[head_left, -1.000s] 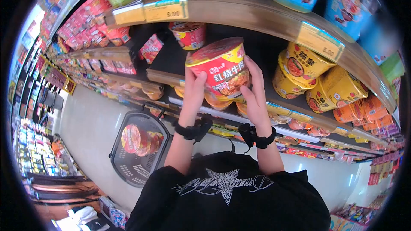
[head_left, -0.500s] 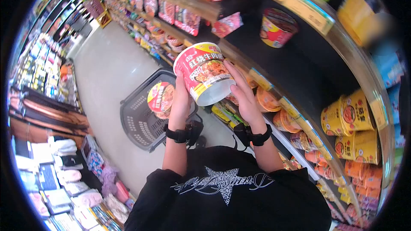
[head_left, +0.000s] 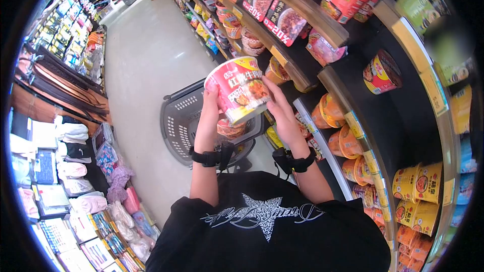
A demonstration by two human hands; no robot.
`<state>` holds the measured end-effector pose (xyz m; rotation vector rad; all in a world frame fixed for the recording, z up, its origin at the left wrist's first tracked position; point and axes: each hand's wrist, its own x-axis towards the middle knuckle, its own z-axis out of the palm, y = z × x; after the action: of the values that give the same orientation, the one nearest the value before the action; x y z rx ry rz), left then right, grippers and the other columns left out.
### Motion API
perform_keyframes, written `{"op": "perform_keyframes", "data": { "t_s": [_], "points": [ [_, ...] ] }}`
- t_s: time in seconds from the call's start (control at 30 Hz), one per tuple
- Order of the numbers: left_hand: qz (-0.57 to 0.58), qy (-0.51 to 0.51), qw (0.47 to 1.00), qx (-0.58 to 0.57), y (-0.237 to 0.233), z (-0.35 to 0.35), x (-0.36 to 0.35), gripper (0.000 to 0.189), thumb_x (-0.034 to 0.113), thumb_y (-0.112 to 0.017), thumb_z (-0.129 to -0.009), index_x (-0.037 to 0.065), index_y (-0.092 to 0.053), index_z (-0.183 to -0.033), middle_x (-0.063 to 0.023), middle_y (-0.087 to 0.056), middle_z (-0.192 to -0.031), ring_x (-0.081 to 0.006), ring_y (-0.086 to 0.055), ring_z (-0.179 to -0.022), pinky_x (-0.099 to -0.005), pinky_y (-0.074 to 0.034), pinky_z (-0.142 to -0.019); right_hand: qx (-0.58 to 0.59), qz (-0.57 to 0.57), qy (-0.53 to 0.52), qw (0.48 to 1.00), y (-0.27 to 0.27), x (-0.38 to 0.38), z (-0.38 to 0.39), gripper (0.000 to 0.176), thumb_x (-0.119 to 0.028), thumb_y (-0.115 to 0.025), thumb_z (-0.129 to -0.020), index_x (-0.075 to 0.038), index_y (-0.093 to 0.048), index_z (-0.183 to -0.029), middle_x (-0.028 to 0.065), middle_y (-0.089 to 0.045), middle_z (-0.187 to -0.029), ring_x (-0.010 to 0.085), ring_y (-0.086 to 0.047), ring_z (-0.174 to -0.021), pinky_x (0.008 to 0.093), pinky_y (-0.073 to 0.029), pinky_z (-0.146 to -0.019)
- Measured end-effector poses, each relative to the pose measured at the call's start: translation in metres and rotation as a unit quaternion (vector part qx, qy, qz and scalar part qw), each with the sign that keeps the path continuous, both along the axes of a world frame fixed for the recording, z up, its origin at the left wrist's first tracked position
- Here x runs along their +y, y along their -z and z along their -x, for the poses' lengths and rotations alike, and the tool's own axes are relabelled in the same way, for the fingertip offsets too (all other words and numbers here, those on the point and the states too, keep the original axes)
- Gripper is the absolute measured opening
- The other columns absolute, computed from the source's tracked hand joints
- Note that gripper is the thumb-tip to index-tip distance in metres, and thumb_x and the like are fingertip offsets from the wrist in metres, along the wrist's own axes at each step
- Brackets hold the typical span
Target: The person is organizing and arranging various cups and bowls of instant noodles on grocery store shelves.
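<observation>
Between my two hands I hold an instant noodle cup (head_left: 241, 89), red and white with a noodle picture and a yellow band near its base. It tilts slightly, its printed side facing me. My left hand (head_left: 210, 105) grips its left side, and my right hand (head_left: 280, 107) presses on its right side. Below the cup is a grey shopping basket (head_left: 176, 126). Another noodle cup (head_left: 231, 128) lies inside the basket, partly hidden by the held one and my left hand.
On the right, shelves hold a lone red noodle cup (head_left: 381, 72), yellow noodle cups (head_left: 418, 184) and orange noodle cups (head_left: 345, 141). Belts (head_left: 55, 90) hang at the left, above folded goods (head_left: 75, 171). The aisle floor (head_left: 146, 65) runs ahead between the shelves.
My view has swung, so the shelves and basket appear shifted rightward. The held noodle cup has turned a little, and its base is less visible. Both hands still hold it.
</observation>
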<state>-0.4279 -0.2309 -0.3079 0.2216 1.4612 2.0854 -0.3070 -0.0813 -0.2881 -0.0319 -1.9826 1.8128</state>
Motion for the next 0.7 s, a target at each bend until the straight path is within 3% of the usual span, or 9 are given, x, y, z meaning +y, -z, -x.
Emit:
{"op": "perform_keyframes", "data": {
  "t_s": [0.07, 0.23, 0.33, 0.37, 0.5, 0.6, 0.7],
  "points": [
    [0.046, -0.012, 0.999, 0.022, 0.003, 0.009, -0.010, 0.057, 0.050, -0.029, -0.096, 0.006, -0.041, -0.130, -0.0097, -0.054, -0.122, -0.0188, -0.053, -0.112, -0.0364, -0.043, -0.091, -0.012, 0.024, -0.011, 1.000, 0.000, -0.006, 0.013, 0.049, -0.012, -0.041, -0.091, -0.001, -0.032, -0.138, 0.0136, -0.032, -0.143, 0.0223, -0.029, -0.133, 0.0333, -0.021, -0.108],
    [0.014, 0.001, 1.000, 0.008, -0.002, 0.019, -0.022, 0.067, 0.052, -0.035, -0.094, 0.011, -0.017, -0.144, -0.0089, -0.039, -0.137, -0.0216, -0.042, -0.121, -0.0420, -0.039, -0.094, -0.021, 0.071, -0.026, 0.997, 0.014, -0.014, 0.041, 0.054, -0.015, -0.040, -0.093, 0.000, -0.020, -0.141, 0.0139, -0.026, -0.145, 0.0211, -0.024, -0.134, 0.0328, -0.017, -0.109],
    [-0.069, -0.049, 0.996, 0.013, 0.010, 0.022, -0.020, 0.065, 0.048, -0.037, -0.094, 0.011, -0.018, -0.143, -0.0094, -0.038, -0.137, -0.0220, -0.040, -0.124, -0.0391, -0.036, -0.099, -0.020, 0.109, -0.023, 0.994, 0.039, -0.017, 0.053, 0.058, -0.020, -0.041, -0.095, 0.000, -0.015, -0.142, 0.0136, -0.022, -0.146, 0.0211, -0.019, -0.136, 0.0328, -0.014, -0.110],
    [-0.110, -0.047, 0.993, 0.017, 0.016, 0.025, -0.020, 0.058, 0.033, -0.041, -0.096, 0.010, -0.018, -0.143, -0.0112, -0.036, -0.138, -0.0231, -0.038, -0.125, -0.0363, -0.032, -0.103, -0.032, 0.108, -0.026, 0.993, 0.040, -0.019, 0.054, 0.059, -0.021, -0.041, -0.095, 0.000, -0.014, -0.143, 0.0134, -0.021, -0.147, 0.0212, -0.018, -0.136, 0.0329, -0.013, -0.110],
    [-0.119, -0.072, 0.990, 0.020, 0.037, 0.025, -0.018, 0.056, 0.008, -0.044, -0.091, 0.006, -0.020, -0.141, -0.0147, -0.035, -0.137, -0.0226, -0.039, -0.125, -0.0348, -0.032, -0.103, -0.051, 0.116, -0.043, 0.991, 0.063, -0.021, 0.054, 0.062, -0.030, -0.041, -0.095, 0.000, -0.015, -0.143, 0.0117, -0.020, -0.148, 0.0200, -0.017, -0.136, 0.0327, -0.012, -0.110],
    [-0.068, -0.060, 0.993, 0.073, 0.071, 0.026, -0.022, 0.056, 0.008, -0.044, -0.091, 0.006, -0.021, -0.141, -0.0147, -0.035, -0.137, -0.0217, -0.040, -0.124, -0.0335, -0.035, -0.102, -0.060, 0.130, -0.056, 0.988, 0.084, -0.018, 0.050, 0.061, -0.028, -0.041, -0.094, -0.001, -0.016, -0.143, 0.0111, -0.021, -0.148, 0.0198, -0.019, -0.136, 0.0322, -0.012, -0.110],
    [-0.065, -0.082, 0.991, 0.080, 0.056, 0.013, -0.015, 0.055, 0.010, -0.046, -0.091, 0.005, -0.023, -0.140, -0.0142, -0.037, -0.136, -0.0200, -0.042, -0.122, -0.0323, -0.036, -0.101, -0.066, 0.154, -0.060, 0.984, 0.084, -0.015, 0.042, 0.061, -0.023, -0.042, -0.092, -0.001, -0.016, -0.143, 0.0112, -0.022, -0.147, 0.0200, -0.020, -0.136, 0.0321, -0.013, -0.110]
  ]
}}
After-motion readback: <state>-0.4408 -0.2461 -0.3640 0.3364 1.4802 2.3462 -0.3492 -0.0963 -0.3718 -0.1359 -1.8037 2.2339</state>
